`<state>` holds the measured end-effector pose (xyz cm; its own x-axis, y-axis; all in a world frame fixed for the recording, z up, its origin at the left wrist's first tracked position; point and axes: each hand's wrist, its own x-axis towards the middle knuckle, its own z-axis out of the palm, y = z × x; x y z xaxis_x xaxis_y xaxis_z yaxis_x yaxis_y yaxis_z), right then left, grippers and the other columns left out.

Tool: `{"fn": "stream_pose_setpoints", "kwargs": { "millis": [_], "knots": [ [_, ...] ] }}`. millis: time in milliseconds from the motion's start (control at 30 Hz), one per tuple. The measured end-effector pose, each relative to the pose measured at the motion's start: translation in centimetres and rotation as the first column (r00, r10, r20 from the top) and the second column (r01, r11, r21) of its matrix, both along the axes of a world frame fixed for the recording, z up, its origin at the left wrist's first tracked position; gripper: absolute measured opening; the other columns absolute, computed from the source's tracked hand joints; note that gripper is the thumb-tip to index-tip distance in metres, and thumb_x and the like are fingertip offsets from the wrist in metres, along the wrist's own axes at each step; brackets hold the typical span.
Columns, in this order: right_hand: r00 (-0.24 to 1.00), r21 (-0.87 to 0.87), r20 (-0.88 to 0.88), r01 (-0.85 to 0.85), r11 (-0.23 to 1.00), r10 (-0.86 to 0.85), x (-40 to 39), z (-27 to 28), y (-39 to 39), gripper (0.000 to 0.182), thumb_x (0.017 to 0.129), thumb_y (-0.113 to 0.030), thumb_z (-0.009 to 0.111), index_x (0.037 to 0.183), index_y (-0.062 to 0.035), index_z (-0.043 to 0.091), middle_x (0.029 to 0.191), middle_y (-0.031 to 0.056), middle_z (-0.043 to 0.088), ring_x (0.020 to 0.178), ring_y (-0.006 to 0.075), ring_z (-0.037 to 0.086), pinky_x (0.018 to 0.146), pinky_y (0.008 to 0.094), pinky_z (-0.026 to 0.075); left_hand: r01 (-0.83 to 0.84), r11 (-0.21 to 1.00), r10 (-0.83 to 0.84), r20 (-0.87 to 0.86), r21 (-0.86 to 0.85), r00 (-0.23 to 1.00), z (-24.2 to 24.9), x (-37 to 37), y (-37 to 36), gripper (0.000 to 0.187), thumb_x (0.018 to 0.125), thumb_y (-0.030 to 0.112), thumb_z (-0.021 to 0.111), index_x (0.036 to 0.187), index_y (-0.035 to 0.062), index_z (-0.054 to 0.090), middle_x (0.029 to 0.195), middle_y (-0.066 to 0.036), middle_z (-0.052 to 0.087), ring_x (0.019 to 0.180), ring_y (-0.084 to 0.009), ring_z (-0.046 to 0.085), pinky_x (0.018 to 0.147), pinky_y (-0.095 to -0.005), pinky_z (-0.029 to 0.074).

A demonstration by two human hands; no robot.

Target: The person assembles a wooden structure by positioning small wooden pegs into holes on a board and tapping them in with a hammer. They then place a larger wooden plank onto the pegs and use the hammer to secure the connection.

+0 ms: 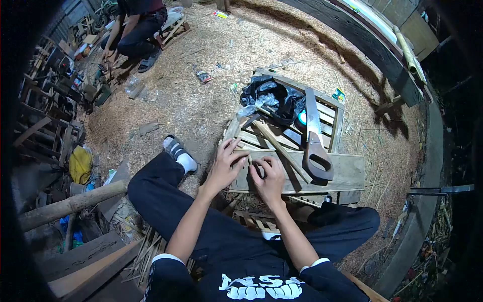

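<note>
My left hand [225, 165] and my right hand [269, 177] are close together above the near-left part of a wooden board [342, 171]. Between their fingertips is a small, thin wooden piece [250, 159], pinched from both sides. A thin strip lies just beyond the fingers. To the right of my right hand, a hand saw [316, 136] rests with its handle on the board and its blade pointing away. A long wooden stick [282, 151] slants between my right hand and the saw. The hammer-like dark tool [250, 121] lies beyond my left hand.
A slatted wooden frame [338, 131] carries a black plastic bag [276, 98]. Another person [138, 40] crouches at the upper left. Scrap wood piles [37, 136] and a thick pole [75, 204] stand at left. A dark beam [367, 45] crosses the upper right.
</note>
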<state>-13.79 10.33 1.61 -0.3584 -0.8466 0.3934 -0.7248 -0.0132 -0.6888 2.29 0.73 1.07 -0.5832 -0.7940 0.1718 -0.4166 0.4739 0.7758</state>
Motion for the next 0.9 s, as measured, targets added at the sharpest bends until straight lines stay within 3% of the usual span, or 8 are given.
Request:
{"fn": "stream_pose_setpoints", "kwargs": {
  "millis": [200, 400, 633, 900],
  "knots": [
    [0.999, -0.001, 0.031, 0.032, 0.999, -0.032, 0.2, -0.2, -0.1, 0.017, 0.081, -0.014, 0.084, 0.096, -0.0076, 0.078, 0.098, 0.0103, 0.068, 0.092, 0.0318, 0.065, 0.079, 0.0428, 0.053, -0.054, 0.998, 0.056, -0.050, 0.038, 0.997, -1.0, -0.8, -0.8, 0.021, 0.094, 0.017, 0.076, 0.113, 0.0085, 0.080, 0.159, -0.017, 0.053, 0.153, -0.0404, 0.033, 0.126, -0.0500, 0.029],
    [0.998, 0.000, 0.037, 0.045, 0.999, -0.045, 0.2, -0.3, 0.0, 0.018, 0.078, -0.013, 0.087, 0.092, -0.0064, 0.078, 0.097, 0.0094, 0.070, 0.090, 0.0294, 0.066, 0.077, 0.0404, 0.052, -0.040, 0.999, 0.041, -0.020, 0.025, 0.999, -1.0, -1.2, -1.0, 0.015, 0.089, 0.016, 0.080, 0.098, 0.0045, 0.074, 0.153, -0.023, 0.057, 0.153, -0.0440, 0.032, 0.124, -0.0531, 0.030],
    [0.999, 0.024, 0.040, 0.019, 1.000, -0.019, 0.0, -0.1, 0.0, 0.019, 0.080, -0.015, 0.086, 0.095, -0.0061, 0.078, 0.097, 0.0097, 0.068, 0.089, 0.0306, 0.064, 0.077, 0.0414, 0.052, -0.092, 0.993, 0.097, -0.069, 0.076, 0.993, -0.9, -1.8, -0.8, 0.018, 0.088, 0.019, 0.082, 0.096, 0.0042, 0.075, 0.158, -0.023, 0.052, 0.154, -0.0437, 0.030, 0.125, -0.0525, 0.029],
    [1.000, 0.010, -0.022, 0.011, 1.000, -0.010, 0.1, -0.5, 0.4, 0.016, 0.088, -0.012, 0.081, 0.102, -0.0042, 0.078, 0.099, 0.0124, 0.068, 0.087, 0.0313, 0.064, 0.075, 0.0428, 0.051, -0.092, 0.989, 0.098, -0.051, 0.117, 0.994, -0.8, -0.7, -0.9, 0.023, 0.093, 0.026, 0.081, 0.109, 0.0098, 0.082, 0.164, -0.018, 0.047, 0.154, -0.0404, 0.031, 0.126, -0.0508, 0.029]
  ]
}}
